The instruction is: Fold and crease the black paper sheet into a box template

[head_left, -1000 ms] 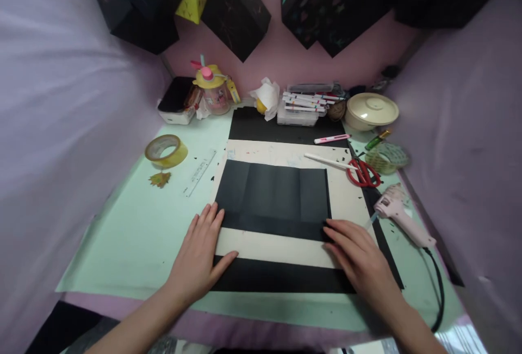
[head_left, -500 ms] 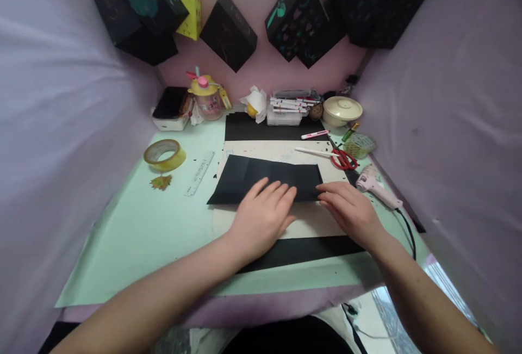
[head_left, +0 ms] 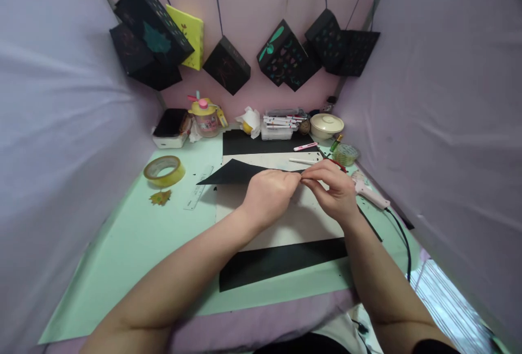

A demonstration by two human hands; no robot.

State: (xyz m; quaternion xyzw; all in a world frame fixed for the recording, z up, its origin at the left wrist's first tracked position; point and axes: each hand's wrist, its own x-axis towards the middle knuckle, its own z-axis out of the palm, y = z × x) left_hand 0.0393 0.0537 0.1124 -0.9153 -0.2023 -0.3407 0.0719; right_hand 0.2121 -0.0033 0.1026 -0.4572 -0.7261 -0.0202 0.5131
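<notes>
- My feed: L hand [head_left: 271,193] has fingers curled closed on the near edge of a black paper sheet [head_left: 232,173]; thumb hidden from my cam.
- R hand [head_left: 332,191] pinches the sheet's R end, thumb vs. forefinger, tips meeting the L hand's.
- Sheet's tilted up off an off-white board [head_left: 318,229], shadow below; its pointed L corner sticks out over a clear plastic ruler [head_left: 193,197] w/ printed scale, digits too small to read.
- Board lies on larger black paper [head_left: 281,261], on the pale green counter [head_left: 134,245].
- L of ruler: yellow tape roll [head_left: 169,181], dry leaf [head_left: 160,197] just below it.
- Nr R hand: red-handled scissors [head_left: 340,166], partly hidden; pale pink glue gun [head_left: 373,195] w/ black cord.
- Beyond the hands: white pen [head_left: 304,161], pink-&-white cutter [head_left: 305,147].
- Back L: yellow-lidded clear bottle [head_left: 207,125], pink print on body, can't read it. Back ctr: white markers [head_left: 281,122] w/ coloured bands, any brand too small.
- Hanging above: black boxes w/ cutouts, e.g. the ctr box [head_left: 228,68], faint letter-like marks, illegible; also a yellow box [head_left: 196,44].
</notes>
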